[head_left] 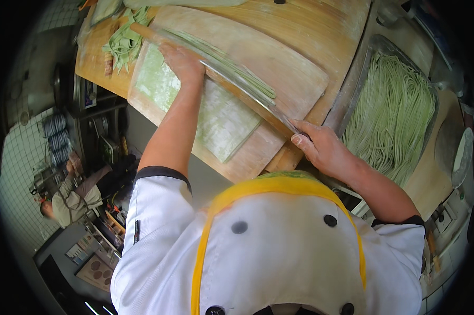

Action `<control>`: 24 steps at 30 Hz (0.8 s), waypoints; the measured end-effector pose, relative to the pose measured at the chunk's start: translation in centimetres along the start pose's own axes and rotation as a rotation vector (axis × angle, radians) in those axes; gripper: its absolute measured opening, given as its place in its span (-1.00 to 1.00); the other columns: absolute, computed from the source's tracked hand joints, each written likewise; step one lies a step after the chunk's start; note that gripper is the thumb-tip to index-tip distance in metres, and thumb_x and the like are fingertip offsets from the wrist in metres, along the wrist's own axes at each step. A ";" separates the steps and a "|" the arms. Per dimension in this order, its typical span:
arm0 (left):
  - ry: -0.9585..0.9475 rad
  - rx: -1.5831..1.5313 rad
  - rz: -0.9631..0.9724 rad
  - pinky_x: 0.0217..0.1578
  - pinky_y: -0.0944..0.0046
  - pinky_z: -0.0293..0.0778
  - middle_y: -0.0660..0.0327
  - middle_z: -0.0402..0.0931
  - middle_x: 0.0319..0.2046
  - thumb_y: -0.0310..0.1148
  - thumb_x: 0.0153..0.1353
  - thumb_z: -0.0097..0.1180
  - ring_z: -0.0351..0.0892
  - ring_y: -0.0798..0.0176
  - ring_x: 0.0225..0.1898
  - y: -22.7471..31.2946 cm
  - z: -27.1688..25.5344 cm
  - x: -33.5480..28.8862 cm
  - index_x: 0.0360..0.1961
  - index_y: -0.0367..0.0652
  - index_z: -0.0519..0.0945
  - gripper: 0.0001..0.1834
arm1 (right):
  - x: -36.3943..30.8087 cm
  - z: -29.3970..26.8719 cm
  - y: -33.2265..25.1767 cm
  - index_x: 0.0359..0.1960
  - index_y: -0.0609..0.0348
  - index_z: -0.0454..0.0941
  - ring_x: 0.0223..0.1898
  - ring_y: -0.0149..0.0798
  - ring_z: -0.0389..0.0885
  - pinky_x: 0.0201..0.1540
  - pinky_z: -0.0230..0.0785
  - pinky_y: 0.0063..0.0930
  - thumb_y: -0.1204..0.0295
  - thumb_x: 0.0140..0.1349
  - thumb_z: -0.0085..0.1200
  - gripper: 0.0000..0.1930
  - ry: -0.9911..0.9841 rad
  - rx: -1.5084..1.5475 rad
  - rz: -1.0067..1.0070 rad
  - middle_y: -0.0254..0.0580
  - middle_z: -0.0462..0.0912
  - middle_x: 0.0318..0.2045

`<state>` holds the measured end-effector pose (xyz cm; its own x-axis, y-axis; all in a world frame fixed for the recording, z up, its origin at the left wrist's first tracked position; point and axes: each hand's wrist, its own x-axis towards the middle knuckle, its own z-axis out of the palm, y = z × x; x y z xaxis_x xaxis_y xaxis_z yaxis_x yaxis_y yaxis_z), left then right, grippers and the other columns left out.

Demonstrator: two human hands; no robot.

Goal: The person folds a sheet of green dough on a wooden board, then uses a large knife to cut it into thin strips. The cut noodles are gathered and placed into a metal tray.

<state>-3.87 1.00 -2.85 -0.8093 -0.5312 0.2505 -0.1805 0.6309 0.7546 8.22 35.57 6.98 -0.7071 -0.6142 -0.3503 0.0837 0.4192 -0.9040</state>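
Note:
A folded, floured sheet of green dough [229, 126] lies on a pale wooden board [295, 68]. Across it, slantwise, runs a long wooden stick [229, 79] with a long metal blade [258, 97] along its far side. My left hand [182, 63] rests on the dough, fingers stretched out against the stick. At the near right end, my right hand [321, 146] is closed around the end of the long knife; its handle is mostly hidden in my fingers. Just beyond the blade lie thin cut green noodles [247, 81] in a narrow row.
Wide green dough strips [127, 39] lie in a pile at the far left of the wooden table [331, 29]. On the right stands a metal tray [372, 50] heaped with green noodles [392, 113]. Another person [74, 202] is at the left, away from my table.

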 end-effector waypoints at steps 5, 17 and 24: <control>-0.034 0.082 -0.007 0.34 0.08 -0.22 -0.30 -0.16 0.30 -0.39 0.30 -0.32 -0.19 -0.20 0.35 0.4 -0.1 -0.4 0.23 -0.60 -0.04 -0.42 | 2.8 0.5 -0.5 0.02 0.42 0.39 -0.17 0.19 0.51 -0.08 0.34 -0.19 0.24 0.27 -0.10 -0.55 -0.024 -0.015 0.028 0.33 0.53 -0.24; -0.037 0.023 0.080 0.30 0.04 -0.09 -0.24 0.01 0.23 -0.40 0.23 -0.12 0.02 -0.25 0.24 3.2 -0.8 -0.8 0.19 -0.46 0.10 -0.45 | 10.8 2.0 -3.5 0.04 0.42 0.37 -0.15 0.16 0.53 -0.06 0.32 -0.23 0.23 0.32 -0.15 -0.54 -0.014 -0.056 -0.079 0.35 0.53 -0.24; 0.010 0.033 0.065 0.31 0.06 -0.09 -0.26 -0.05 0.26 -0.39 0.19 -0.06 -0.05 -0.24 0.29 2.2 -0.7 -0.6 0.24 -0.48 0.00 -0.33 | 17.3 3.4 -5.5 -0.29 0.43 0.46 -0.28 0.27 0.49 -0.21 0.32 -0.07 0.20 0.31 -0.19 -0.59 0.024 -0.003 -0.206 0.34 0.52 -0.38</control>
<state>-3.42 2.31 -0.93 -0.8142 -0.4941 0.3048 -0.1462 0.6827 0.7160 -2.09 20.40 5.10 -0.7258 -0.6710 -0.1517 -0.0670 0.2884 -0.9552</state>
